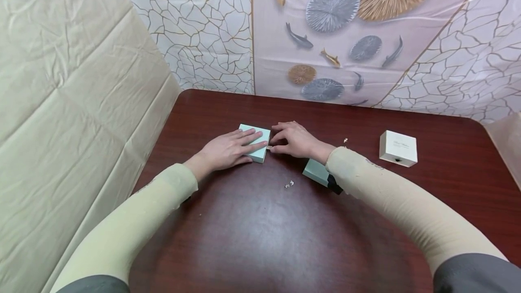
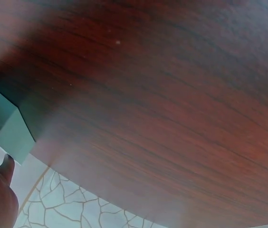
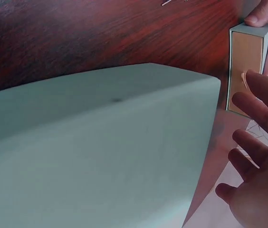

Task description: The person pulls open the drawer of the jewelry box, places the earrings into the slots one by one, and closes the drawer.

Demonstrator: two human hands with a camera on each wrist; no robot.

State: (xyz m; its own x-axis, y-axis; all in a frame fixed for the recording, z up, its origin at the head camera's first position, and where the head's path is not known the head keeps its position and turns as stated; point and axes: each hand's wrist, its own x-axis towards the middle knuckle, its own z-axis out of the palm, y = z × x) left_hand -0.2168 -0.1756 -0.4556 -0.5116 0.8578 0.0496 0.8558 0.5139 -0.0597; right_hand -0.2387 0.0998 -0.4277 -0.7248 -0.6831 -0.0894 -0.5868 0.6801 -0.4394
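My left hand (image 1: 228,150) lies with spread fingers on top of a small mint-green box (image 1: 260,135), its thumb along the near side. At the box's right end is my right hand (image 1: 299,140), thumb and fingers bent loosely and apart. The right wrist view shows that end as a tan drawer front (image 3: 244,57) with a small pale ribbon tab (image 3: 244,80), which my right thumb tip appears to touch. In the left wrist view the mint box (image 2: 15,135) shows only partly beside the hand.
A second mint-green piece (image 1: 316,171), partly hidden, lies below my right forearm and looms large in the right wrist view. A white box (image 1: 399,148) with a dark spot on its near side stands at the right. Small white bits (image 1: 289,184) lie on the dark red table (image 1: 244,238).
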